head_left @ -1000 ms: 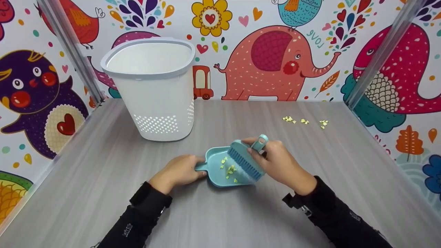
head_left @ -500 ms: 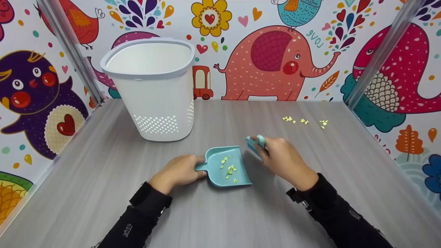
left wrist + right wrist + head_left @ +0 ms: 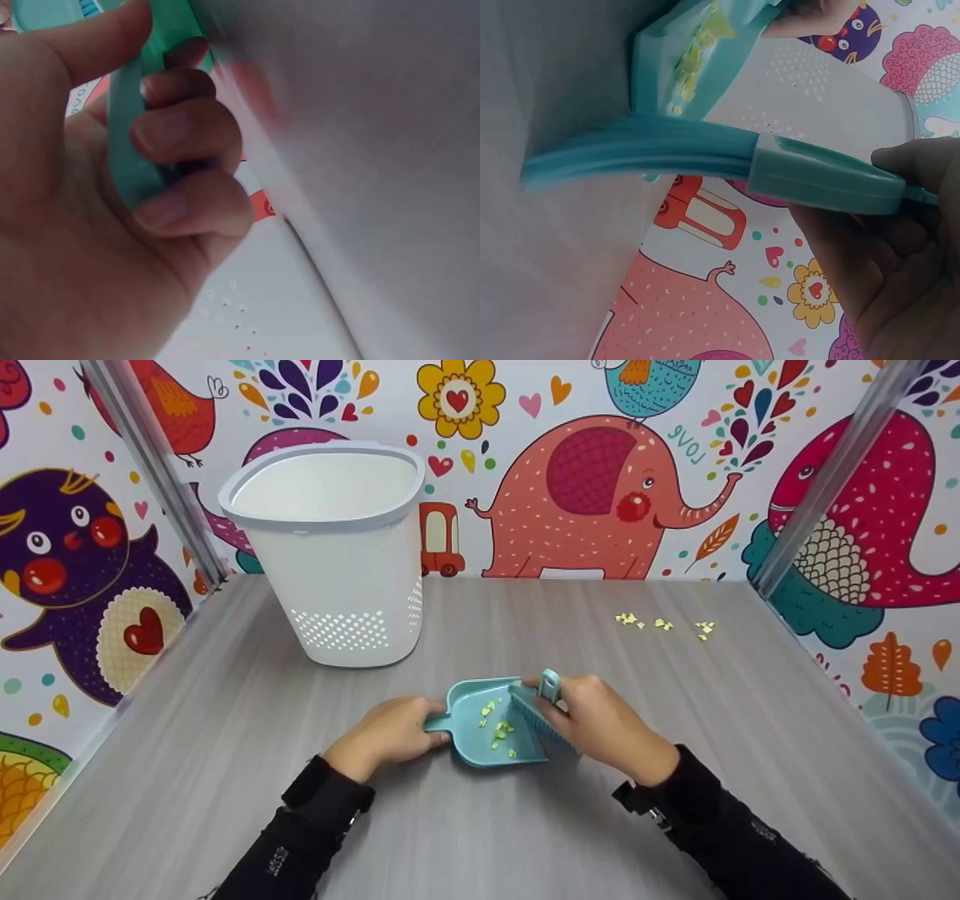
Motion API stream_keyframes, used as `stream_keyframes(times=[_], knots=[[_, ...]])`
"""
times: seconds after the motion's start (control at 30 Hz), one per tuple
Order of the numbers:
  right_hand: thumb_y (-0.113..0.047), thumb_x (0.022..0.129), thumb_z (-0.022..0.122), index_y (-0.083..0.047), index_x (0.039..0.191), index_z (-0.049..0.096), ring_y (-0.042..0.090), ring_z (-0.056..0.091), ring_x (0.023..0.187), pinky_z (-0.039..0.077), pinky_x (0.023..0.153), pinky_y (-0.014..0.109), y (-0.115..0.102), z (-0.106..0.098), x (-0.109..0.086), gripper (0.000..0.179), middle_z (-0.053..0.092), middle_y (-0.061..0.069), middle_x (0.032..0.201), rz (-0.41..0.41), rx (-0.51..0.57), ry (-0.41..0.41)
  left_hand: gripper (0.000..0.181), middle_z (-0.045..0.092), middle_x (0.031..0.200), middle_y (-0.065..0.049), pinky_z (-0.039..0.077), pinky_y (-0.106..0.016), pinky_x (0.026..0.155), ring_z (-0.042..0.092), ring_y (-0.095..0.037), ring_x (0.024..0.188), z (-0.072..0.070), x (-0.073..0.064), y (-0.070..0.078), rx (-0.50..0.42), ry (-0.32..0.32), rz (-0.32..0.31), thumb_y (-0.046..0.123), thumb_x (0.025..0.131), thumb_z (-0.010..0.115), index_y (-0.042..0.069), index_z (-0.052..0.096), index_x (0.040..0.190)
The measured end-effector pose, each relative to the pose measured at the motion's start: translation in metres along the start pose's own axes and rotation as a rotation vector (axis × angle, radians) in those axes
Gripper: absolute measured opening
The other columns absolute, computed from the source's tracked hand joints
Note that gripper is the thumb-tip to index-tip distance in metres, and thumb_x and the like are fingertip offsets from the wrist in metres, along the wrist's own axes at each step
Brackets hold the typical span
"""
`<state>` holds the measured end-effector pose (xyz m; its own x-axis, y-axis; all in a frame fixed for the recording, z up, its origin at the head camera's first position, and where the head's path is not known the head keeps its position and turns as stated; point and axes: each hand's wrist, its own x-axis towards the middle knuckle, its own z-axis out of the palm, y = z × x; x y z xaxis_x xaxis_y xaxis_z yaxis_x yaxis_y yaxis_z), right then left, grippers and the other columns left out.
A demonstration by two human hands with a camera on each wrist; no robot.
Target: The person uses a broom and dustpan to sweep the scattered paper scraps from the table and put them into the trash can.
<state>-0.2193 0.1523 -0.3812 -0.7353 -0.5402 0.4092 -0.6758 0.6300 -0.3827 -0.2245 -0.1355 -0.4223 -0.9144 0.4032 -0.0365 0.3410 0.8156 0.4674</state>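
My left hand (image 3: 394, 729) grips the handle of a teal dustpan (image 3: 469, 739), its fingers curled round the handle (image 3: 129, 142) in the left wrist view. Small yellow scraps (image 3: 502, 729) lie scattered in the pan, which rests on the table. My right hand (image 3: 600, 720) holds a matching teal hand brush (image 3: 529, 706) at the pan's open lip. In the right wrist view the brush's bristles (image 3: 652, 150) bend against the table, close by the lip; the thumb and fingers hold its head.
A white bin (image 3: 345, 577) with a grey rim and small holes stands at the back left. More yellow scraps (image 3: 664, 624) lie in several small clumps at the back right of the grey table (image 3: 480, 832). Cartoon-printed panels (image 3: 585, 502) enclose the back and sides.
The brush came out of the dustpan and off to the right, then moved back left to its lip. The left hand and dustpan stayed in place.
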Motion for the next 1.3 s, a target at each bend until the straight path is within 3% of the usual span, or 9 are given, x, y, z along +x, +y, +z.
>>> stream_keyframes(times=[0.13, 0.27, 0.53, 0.77, 1.07, 1.23, 1.3], knots=[[-0.014, 0.093, 0.069, -0.009, 0.119, 0.07, 0.003, 0.061, 0.079, 0.052, 0.064, 0.022, 0.0, -0.004, 0.001, 0.026, 0.072, 0.0, 0.11, 0.015, 0.094, -0.011, 0.029, 0.055, 0.083, 0.005, 0.043, -0.038, 0.077, 0.051, -0.015, 0.08, 0.0, 0.0, 0.0, 0.013, 0.003, 0.002, 0.031, 0.089, 0.072, 0.014, 0.07, 0.111], [-0.014, 0.095, 0.067, -0.009, 0.12, 0.069, 0.006, 0.067, 0.094, 0.056, 0.074, 0.027, 0.002, -0.01, 0.001, 0.026, 0.071, -0.001, 0.113, 0.031, 0.178, 0.003, 0.024, 0.049, 0.077, 0.006, 0.041, -0.037, 0.074, 0.049, -0.015, 0.078, 0.002, 0.001, 0.0, 0.05, -0.002, 0.026, 0.031, 0.091, 0.07, 0.014, 0.068, 0.107], [-0.015, 0.096, 0.065, -0.009, 0.123, 0.067, 0.02, 0.07, 0.099, 0.057, 0.074, 0.037, 0.009, -0.029, 0.002, 0.028, 0.07, 0.006, 0.117, 0.123, 0.238, 0.114, 0.023, 0.047, 0.074, 0.006, 0.04, -0.037, 0.072, 0.049, -0.016, 0.077, -0.002, 0.002, 0.003, 0.083, -0.029, 0.051, 0.032, 0.093, 0.067, 0.015, 0.065, 0.107], [-0.014, 0.095, 0.066, -0.01, 0.124, 0.067, 0.021, 0.07, 0.089, 0.058, 0.071, 0.041, 0.014, -0.036, 0.003, 0.029, 0.071, 0.009, 0.112, 0.173, 0.14, 0.125, 0.035, 0.054, 0.083, 0.005, 0.044, -0.041, 0.08, 0.052, -0.017, 0.084, -0.013, -0.003, -0.003, 0.077, -0.023, 0.007, 0.034, 0.092, 0.068, 0.013, 0.065, 0.12], [-0.014, 0.092, 0.07, -0.005, 0.116, 0.071, 0.019, 0.061, 0.075, 0.053, 0.065, 0.034, 0.025, -0.029, 0.006, 0.025, 0.072, 0.01, 0.101, 0.227, -0.067, 0.098, 0.032, 0.057, 0.086, 0.004, 0.045, -0.042, 0.08, 0.053, -0.017, 0.085, -0.02, -0.006, -0.018, 0.072, -0.019, -0.021, 0.033, 0.09, 0.07, 0.014, 0.066, 0.116], [-0.011, 0.092, 0.069, -0.002, 0.091, 0.07, 0.015, 0.056, 0.066, 0.05, 0.06, 0.032, 0.029, -0.021, 0.004, 0.009, 0.067, 0.006, 0.079, 0.205, -0.154, 0.097, 0.028, 0.06, 0.089, 0.003, 0.046, -0.043, 0.084, 0.055, -0.018, 0.088, -0.017, -0.007, -0.013, 0.075, -0.041, 0.003, 0.033, 0.091, 0.07, 0.016, 0.067, 0.112], [-0.011, 0.091, 0.069, -0.005, 0.08, 0.064, 0.013, 0.051, 0.061, 0.045, 0.056, 0.031, 0.028, -0.017, 0.003, 0.014, 0.059, 0.003, 0.07, 0.191, -0.18, 0.096, 0.029, 0.062, 0.092, 0.003, 0.046, -0.045, 0.086, 0.057, -0.018, 0.091, -0.015, -0.007, -0.011, 0.07, -0.046, 0.009, 0.033, 0.091, 0.07, 0.015, 0.067, 0.114]])
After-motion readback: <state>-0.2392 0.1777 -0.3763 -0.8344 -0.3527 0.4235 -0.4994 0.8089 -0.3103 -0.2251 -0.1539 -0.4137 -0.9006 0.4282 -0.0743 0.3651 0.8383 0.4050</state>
